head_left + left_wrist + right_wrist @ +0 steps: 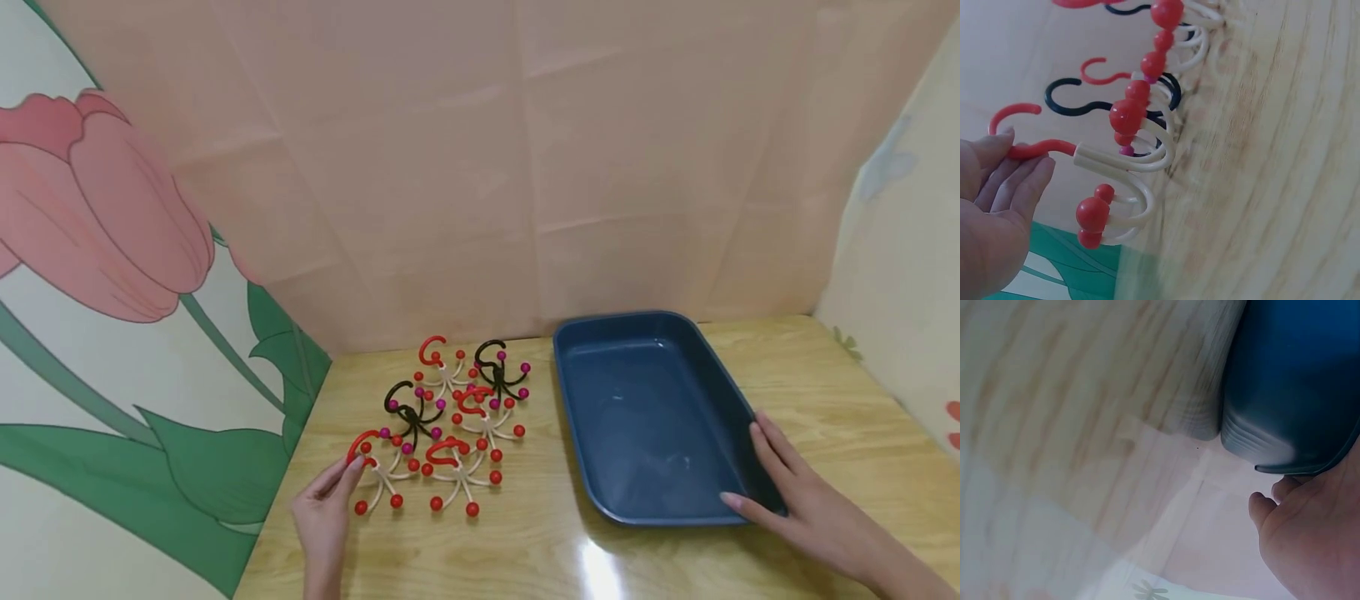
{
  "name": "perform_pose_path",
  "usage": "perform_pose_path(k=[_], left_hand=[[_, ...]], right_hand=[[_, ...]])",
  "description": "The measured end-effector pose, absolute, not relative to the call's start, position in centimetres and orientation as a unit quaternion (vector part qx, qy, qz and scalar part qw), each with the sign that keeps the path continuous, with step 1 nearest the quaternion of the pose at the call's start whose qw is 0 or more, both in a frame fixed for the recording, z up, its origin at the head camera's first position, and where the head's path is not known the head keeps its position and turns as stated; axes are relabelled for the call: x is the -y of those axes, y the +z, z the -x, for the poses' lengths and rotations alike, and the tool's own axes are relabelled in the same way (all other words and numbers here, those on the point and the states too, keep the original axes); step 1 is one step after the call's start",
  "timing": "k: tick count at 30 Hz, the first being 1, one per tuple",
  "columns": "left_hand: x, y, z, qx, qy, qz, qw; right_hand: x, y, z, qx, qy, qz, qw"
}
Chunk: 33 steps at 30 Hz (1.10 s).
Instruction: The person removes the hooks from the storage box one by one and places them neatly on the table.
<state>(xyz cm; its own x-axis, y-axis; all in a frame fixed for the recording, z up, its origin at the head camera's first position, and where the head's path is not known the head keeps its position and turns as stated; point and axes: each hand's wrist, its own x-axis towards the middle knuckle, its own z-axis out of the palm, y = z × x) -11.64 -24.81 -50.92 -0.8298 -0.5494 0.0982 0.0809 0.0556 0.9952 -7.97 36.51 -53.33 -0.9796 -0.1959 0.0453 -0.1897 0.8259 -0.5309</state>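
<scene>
My left hand (326,500) pinches the red hook of a white multi-arm hanging hook (379,472) at the front left of a cluster. Its curved white arms end in red balls and point downward in the left wrist view, close over the wooden table. Beside it stand several similar white hooks, one (460,473) just to the right, plus two black ones (412,417) with magenta balls. My right hand (806,500) holds the near right corner of a deep blue rectangular tray (615,512), thumb over the near rim and fingers along the right side.
The tray's inside shows bare blue floor. Behind the wooden table (540,550) hangs a pinkish-beige cloth (465,183). A tulip-patterned panel (225,467) borders the left side, and a pale patterned panel (900,292) the right.
</scene>
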Motion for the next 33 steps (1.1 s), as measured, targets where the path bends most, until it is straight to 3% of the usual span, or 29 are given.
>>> perform_pose_path(k=[17, 33], left_hand=[[24.80, -51.85, 11.71, 0.678, -0.667, -0.177, 0.252], [25.35, -51.36, 11.57, 0.695, -0.660, -0.181, 0.222]], right_hand=[[-36.56, -52.92, 7.89, -0.955, -0.276, 0.105, -0.003], [-36.75, -53.58, 8.39, -0.953, -0.286, 0.103, 0.009]])
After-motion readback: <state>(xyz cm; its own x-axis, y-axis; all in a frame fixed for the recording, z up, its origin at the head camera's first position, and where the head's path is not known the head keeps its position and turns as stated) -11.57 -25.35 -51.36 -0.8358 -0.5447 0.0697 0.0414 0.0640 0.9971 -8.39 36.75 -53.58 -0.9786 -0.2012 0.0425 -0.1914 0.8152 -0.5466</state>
